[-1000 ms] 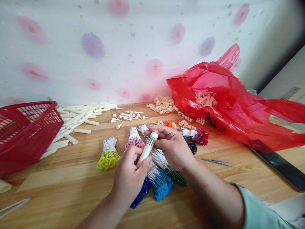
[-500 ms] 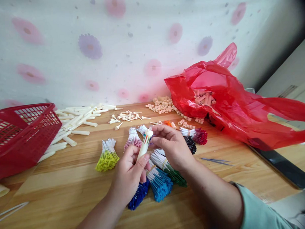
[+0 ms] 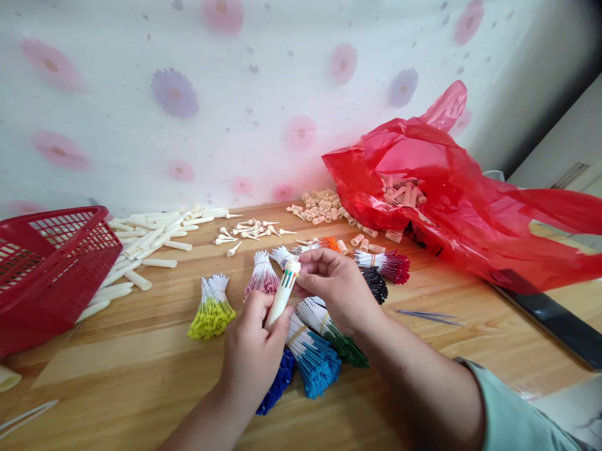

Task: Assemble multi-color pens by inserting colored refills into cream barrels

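A cream multicolour pen [image 3: 282, 296] stands tilted in my left hand [image 3: 256, 345], whose thumb and fingers wrap its lower barrel. Coloured sliders show in slots below its cap. My right hand [image 3: 337, 287] is closed at the pen's upper end, with thumb and forefinger against its side; the exact contact is partly hidden. Around and below my hands lie bundles of white-stemmed refills: light blue [image 3: 316, 363], dark blue [image 3: 277, 383], green [image 3: 347, 345], pink [image 3: 261, 274], yellow [image 3: 211, 314], black [image 3: 376, 285], dark red [image 3: 392, 267] and orange [image 3: 327, 244].
At left, a red basket [image 3: 50, 274] stands beside piled cream barrels [image 3: 153, 234]. Small cream caps with thin stems [image 3: 252, 228] lie at the back, near slotted peach parts [image 3: 323, 205]. A red plastic bag [image 3: 458, 200], tweezers [image 3: 427, 318] and a dark phone-like slab [image 3: 556, 328] are at right.
The pen has turned about its length, so differently coloured sliders face me. My left hand has shifted slightly down and its fingers have regripped. My right hand stays by the pen's top.
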{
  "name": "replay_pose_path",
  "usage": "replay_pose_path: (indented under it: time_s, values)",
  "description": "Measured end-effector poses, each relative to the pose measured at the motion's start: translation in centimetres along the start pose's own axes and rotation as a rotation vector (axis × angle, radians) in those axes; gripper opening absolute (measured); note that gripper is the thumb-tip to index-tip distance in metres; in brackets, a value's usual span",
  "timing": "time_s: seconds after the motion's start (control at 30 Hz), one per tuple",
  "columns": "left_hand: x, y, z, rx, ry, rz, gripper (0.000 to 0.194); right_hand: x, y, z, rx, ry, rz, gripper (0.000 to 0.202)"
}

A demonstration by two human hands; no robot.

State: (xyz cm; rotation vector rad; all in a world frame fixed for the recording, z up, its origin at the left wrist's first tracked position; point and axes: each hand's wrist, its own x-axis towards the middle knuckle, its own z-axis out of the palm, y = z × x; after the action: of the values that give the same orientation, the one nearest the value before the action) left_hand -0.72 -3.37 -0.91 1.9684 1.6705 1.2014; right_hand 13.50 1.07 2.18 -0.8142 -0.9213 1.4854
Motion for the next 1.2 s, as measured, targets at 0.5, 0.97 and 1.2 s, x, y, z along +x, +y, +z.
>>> replay_pose_path:
  time_s: [0.5, 0.97, 1.2]
  values:
    - [-0.1, -0.1, 0.4, -0.002, 0.052, 0.035, 0.016, -0.7, 0.4, 0.9, -0.305, 0.098, -0.275, 0.028]
    - [0.3, 0.3, 0.4, -0.718, -0.196, -0.262, 0.019, -1.1, -0.2, 0.4, -0.385, -0.020, -0.209, 0.008]
    - [0.3, -0.5, 0.4, -0.013, 0.160, 0.144, 0.011, -1.2, -0.1, 0.8, -0.399, 0.069, -0.133, 0.009]
